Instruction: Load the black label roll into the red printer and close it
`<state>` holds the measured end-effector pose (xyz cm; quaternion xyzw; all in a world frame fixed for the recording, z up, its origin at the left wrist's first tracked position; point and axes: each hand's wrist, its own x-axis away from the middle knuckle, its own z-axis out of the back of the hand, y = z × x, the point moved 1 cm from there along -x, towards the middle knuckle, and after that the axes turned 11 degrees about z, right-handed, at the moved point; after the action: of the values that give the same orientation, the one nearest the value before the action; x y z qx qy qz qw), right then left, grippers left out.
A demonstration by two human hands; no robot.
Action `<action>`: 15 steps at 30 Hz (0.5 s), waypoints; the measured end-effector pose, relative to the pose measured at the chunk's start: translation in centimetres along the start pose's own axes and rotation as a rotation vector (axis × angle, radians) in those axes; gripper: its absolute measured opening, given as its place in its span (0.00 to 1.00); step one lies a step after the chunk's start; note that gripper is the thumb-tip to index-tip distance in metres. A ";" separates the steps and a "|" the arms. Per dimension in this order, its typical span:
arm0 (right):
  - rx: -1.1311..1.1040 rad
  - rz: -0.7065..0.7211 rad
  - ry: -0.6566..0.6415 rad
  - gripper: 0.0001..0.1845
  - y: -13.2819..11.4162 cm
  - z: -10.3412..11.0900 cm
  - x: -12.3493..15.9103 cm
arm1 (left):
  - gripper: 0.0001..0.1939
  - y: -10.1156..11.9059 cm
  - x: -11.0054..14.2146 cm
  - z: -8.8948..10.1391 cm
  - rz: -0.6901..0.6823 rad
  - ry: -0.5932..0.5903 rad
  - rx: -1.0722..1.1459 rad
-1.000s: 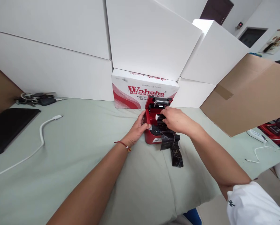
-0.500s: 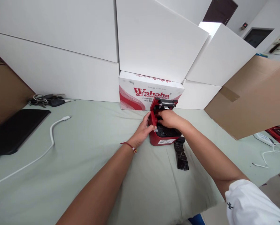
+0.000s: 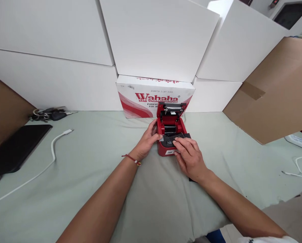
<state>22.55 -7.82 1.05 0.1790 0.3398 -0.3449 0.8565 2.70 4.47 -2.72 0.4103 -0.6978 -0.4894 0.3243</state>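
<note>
Open red plastic box-shaped device [image 3: 163, 150], seen from above on the pale green, cloth-covered tabletop [image 3: 95, 168], in front of the red-and-white "Wahaha" carton [image 3: 138, 104]. Its hinged lid [image 3: 171, 105] stands raised at the rear; a shiny black cylindrical roll [image 3: 170, 129] lies crosswise inside, beyond my right fingertips. My left hand [image 3: 147, 143] is clamped on the device's left wall, fingers along the outside, thumb on the front-left rim. My right hand [image 3: 191, 160] has its fingers close together, index fingertip on the black front panel [image 3: 168, 140], the thumb apart and lower at the front face; whether they grip the device, I cannot tell. A flat black strip [image 3: 192, 180] shows partly beneath this hand.
</note>
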 end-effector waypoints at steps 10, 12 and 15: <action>-0.032 0.012 0.088 0.31 0.3 -0.6 0.1 | 0.37 6.5 -3.5 0.0 -0.177 0.292 -0.150; -0.040 0.004 0.075 0.29 0.3 -0.7 0.1 | 0.29 8.1 -4.6 -0.5 -0.191 0.293 -0.166; -0.042 -0.010 0.064 0.28 0.1 -0.7 0.2 | 0.25 9.1 -5.3 -1.1 -0.143 0.262 -0.230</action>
<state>22.43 -7.43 0.39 0.1704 0.3749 -0.3360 0.8471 3.69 10.37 6.01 0.4794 -0.5579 -0.5301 0.4218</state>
